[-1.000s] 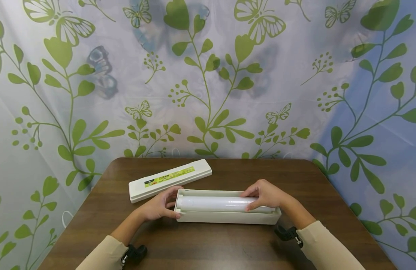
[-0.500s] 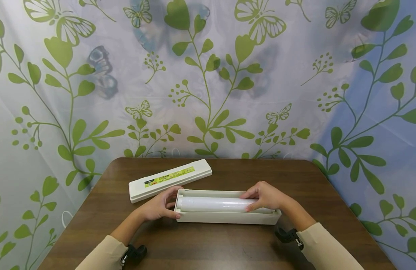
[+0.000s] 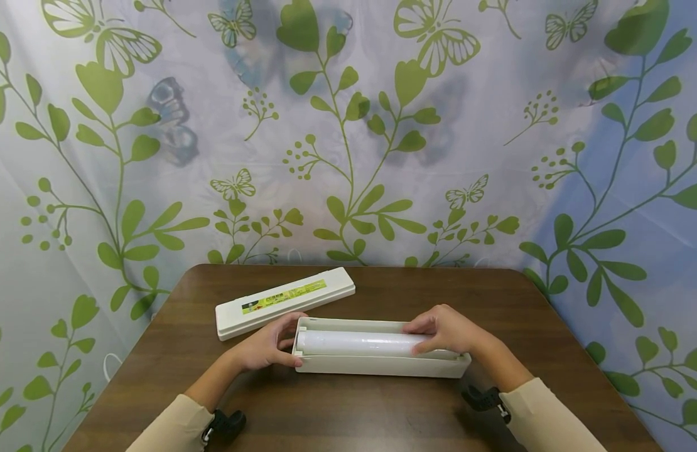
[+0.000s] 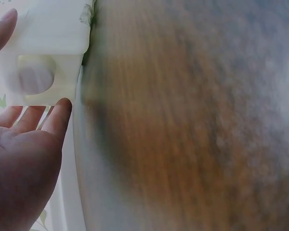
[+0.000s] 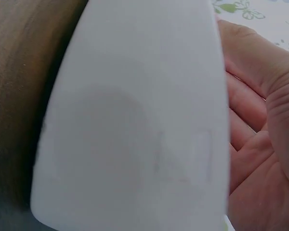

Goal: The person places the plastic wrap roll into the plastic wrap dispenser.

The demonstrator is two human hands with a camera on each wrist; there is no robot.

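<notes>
A long white plastic-wrap dispenser box (image 3: 379,365) lies on the table in the head view with its top off. Inside it runs a roll of plastic wrap (image 3: 348,343), pale and glossy. My left hand (image 3: 267,342) grips the box's left end, thumb at the near side and fingers at the far side. In the left wrist view, the roll's round end (image 4: 36,79) shows through an opening in the end wall. My right hand (image 3: 446,331) reaches into the right end, thumb and fingers spanning the roll. From the right wrist, the end wall (image 5: 120,125) hides the fingertips.
The white lid (image 3: 286,300), with a green and yellow label, lies slanted behind the box on the left. Everything stands on a brown wooden table (image 3: 348,414). A curtain (image 3: 348,125) with leaves and butterflies hangs behind the far edge.
My right hand has sunk very slightly at the roll. The left hand, box and lid stay in place.
</notes>
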